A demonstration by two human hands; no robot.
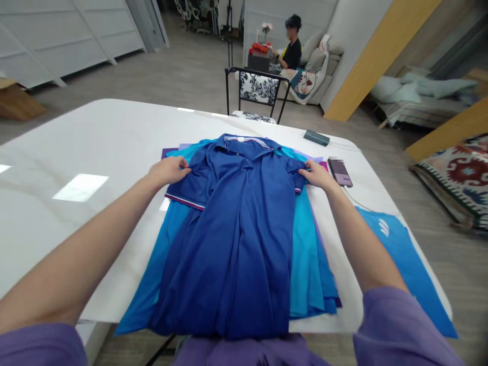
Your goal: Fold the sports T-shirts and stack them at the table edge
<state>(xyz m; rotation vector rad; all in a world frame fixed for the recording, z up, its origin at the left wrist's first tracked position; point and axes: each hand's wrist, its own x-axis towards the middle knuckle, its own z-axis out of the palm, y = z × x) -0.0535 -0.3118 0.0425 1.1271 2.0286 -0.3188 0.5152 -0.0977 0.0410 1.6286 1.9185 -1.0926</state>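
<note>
the left hand (170,171) and right hand (318,175) are pinching opposite sleeves (192,185) of a blue polo shirt (236,239), lying over a turquoise shirt (305,264) on the counter (68,152), its long axis running between them from far collar (270,144) to near edge.

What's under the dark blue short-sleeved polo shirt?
Bright blue fabric shows at both sides, plus purple cloth edges. The shirt covers their middles; layer count can't be told.
</note>
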